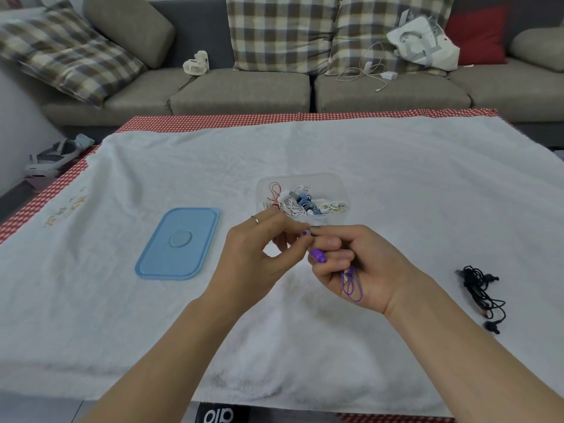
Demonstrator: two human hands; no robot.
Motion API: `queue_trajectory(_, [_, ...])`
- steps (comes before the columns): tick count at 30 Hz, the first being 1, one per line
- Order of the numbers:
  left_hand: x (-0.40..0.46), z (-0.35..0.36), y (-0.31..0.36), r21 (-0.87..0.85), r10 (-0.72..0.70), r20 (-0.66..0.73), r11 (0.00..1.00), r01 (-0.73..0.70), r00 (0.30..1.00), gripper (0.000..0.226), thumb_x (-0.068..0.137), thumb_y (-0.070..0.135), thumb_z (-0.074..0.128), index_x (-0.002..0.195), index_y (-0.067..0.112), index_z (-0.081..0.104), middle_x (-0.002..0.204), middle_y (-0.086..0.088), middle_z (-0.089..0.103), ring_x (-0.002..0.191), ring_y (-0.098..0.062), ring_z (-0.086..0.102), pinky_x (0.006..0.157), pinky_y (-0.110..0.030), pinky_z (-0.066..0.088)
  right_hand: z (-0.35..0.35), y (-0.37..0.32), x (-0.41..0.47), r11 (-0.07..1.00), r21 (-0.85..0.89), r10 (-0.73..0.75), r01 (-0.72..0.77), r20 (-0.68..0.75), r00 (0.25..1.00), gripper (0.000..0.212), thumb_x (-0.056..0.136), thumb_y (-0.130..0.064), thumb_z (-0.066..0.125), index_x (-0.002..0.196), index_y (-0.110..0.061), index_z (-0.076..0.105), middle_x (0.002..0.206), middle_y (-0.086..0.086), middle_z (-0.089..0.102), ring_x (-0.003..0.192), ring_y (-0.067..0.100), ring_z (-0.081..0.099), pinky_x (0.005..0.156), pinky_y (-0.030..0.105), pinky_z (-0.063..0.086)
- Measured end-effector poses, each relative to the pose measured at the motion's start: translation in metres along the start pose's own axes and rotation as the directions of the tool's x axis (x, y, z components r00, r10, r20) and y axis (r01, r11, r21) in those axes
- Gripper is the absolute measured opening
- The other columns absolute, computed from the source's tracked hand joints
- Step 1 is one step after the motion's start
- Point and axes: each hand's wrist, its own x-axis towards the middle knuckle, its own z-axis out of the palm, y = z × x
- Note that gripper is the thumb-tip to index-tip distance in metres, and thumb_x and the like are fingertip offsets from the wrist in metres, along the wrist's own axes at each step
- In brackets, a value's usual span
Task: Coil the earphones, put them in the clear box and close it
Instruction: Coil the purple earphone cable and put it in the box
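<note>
Purple earphones (351,285) are bunched in my right hand (363,267), whose curled fingers grip the coiled cable; loops hang below the palm and a purple plug end sticks out by the fingers. My left hand (259,254) pinches a purple earbud at its fingertips, touching the right hand. Just behind both hands stands the clear box (338,181), open, holding several coiled earphones in white, blue and red. Its blue lid (178,242) lies flat on the white towel to the left. A tangled black pair of earphones (482,293) lies on the towel at the right.
A white towel (305,154) covers the table over a red checked cloth. Behind it is a grey sofa with plaid cushions, a small white fan (197,64), a white charger cable (369,71) and a bag. Sandals (55,157) lie on the floor at left.
</note>
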Motion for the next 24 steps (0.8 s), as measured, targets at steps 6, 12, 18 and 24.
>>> queue_trajectory(6, [0.002, -0.004, -0.002, 0.028, 0.019, 0.055, 0.999, -0.020, 0.998, 0.013, 0.084, 0.001, 0.078, 0.091, 0.012, 0.076, 0.076, 0.002, 0.064, 0.069, -0.011, 0.058, 0.071, -0.005, 0.037, 0.002, 0.000, -0.001, 0.996, -0.091, -0.026, 0.024, -0.019, 0.999, 0.004, 0.086, -0.002, 0.058, 0.088, -0.001, 0.061, 0.057, -0.002, 0.035, 0.038, 0.006, 0.025, 0.040, 0.013, 0.025])
queue_trajectory(12, [-0.004, -0.008, -0.007, 0.057, -0.048, 0.113, 0.997, 0.042, 0.992, 0.027, 0.085, 0.013, 0.079, 0.110, 0.020, 0.070, 0.085, 0.011, 0.066, 0.077, -0.012, 0.062, 0.075, -0.008, 0.039, 0.004, -0.001, 0.001, 0.990, -0.132, -0.059, 0.053, -0.043, 0.997, 0.013, 0.093, -0.006, 0.056, 0.087, 0.002, 0.064, 0.060, -0.001, 0.038, 0.041, 0.007, 0.025, 0.038, 0.016, 0.031])
queue_trajectory(18, [-0.004, -0.008, -0.007, 0.065, -0.106, 0.086, 0.993, 0.101, 0.991, 0.018, 0.090, 0.015, 0.072, 0.106, 0.019, 0.067, 0.084, 0.012, 0.066, 0.080, -0.013, 0.064, 0.074, -0.009, 0.044, 0.004, 0.000, 0.006, 0.970, -0.225, -0.127, 0.097, -0.122, 0.984, 0.012, 0.095, -0.006, 0.055, 0.092, 0.001, 0.064, 0.059, 0.002, 0.046, 0.050, 0.007, 0.027, 0.042, 0.015, 0.031])
queue_trajectory(24, [-0.005, -0.015, -0.027, 0.149, -0.558, 0.239, 0.830, 0.538, 0.795, 0.012, 0.091, 0.015, 0.064, 0.095, 0.026, 0.063, 0.083, 0.008, 0.067, 0.071, -0.007, 0.059, 0.069, -0.023, 0.049, 0.004, 0.001, 0.016, 0.944, -0.218, -0.292, 0.247, -0.206, 0.934, 0.011, 0.099, -0.002, 0.047, 0.094, 0.000, 0.057, 0.066, 0.010, 0.049, 0.040, 0.010, 0.045, 0.040, 0.017, 0.039])
